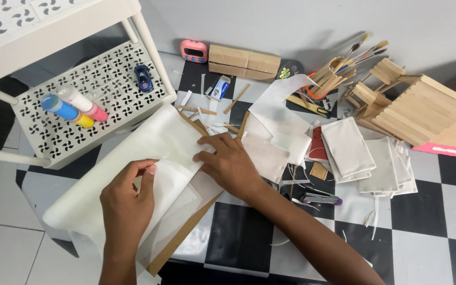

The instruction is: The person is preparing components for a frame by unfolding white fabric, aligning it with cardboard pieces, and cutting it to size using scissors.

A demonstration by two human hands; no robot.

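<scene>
While left hand (127,198) pinching white roll (133,153), right hand (228,161) flat on paper sheet (178,184): could crease if pulled crooked.

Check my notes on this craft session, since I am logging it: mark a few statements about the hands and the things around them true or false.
1. Both hands rest on the white paper roll. True: left hand, right hand.
2. The pink timer stands on the white shelf rack. False: it stands on the chequered table, by the wall.
3. A toy car lies on the shelf rack. True.
4. The paintbrushes lie flat under the paper. False: they stick up from a wooden stick holder.
</scene>
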